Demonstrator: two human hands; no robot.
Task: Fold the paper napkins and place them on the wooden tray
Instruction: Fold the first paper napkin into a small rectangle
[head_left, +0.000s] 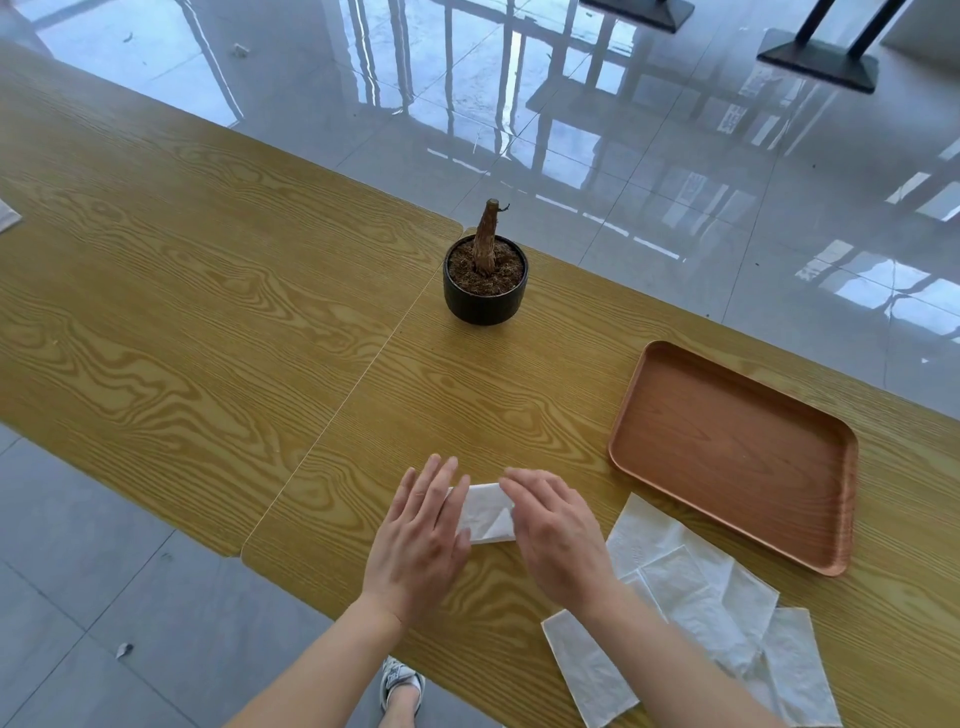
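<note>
Napkin (485, 512), already folded into a small white rectangle, lies flat on the table (208, 322) near its front edge. Left hand (418, 540) and right hand (553, 535) both lie open-palmed on its two ends, fingers spread, gripping nothing. Just right sits a loose pile of unfolded napkins (696, 608), roughly four, overlapping. One wooden tray (737, 452) beyond them, bare. One potted stump (485, 278) further back, with lots of open tabletop to the left.
</note>
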